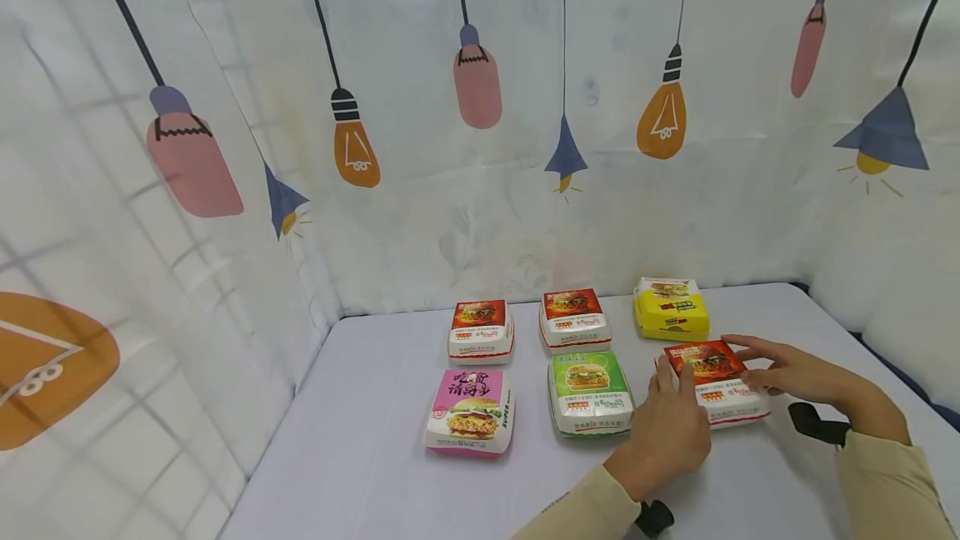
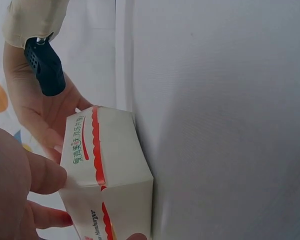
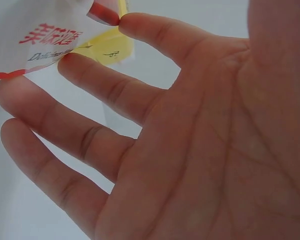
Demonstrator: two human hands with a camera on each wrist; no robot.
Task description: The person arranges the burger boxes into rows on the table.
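Observation:
A red-and-white burger box [image 1: 720,382] lies on the table between both hands. My left hand [image 1: 667,432] touches its left side and top edge, fingers pointing away from me. In the left wrist view, fingertips of the left hand [image 2: 45,175] meet the top edges of the burger box [image 2: 115,150], and another fingertip shows low beside it. My right hand [image 1: 802,373] reaches over the box's right side. Its fingers [image 3: 110,95] are spread and nearly straight in the right wrist view, several tips at the edge of the burger box [image 3: 40,30].
A green burger box [image 1: 590,394] stands just left of my left hand, a pink one [image 1: 471,415] further left. Behind are two red-and-white boxes [image 1: 482,332] [image 1: 574,321] and a yellow box [image 1: 670,309]. The white table [image 1: 360,440] meets a lamp-patterned curtain [image 1: 420,232] at the back.

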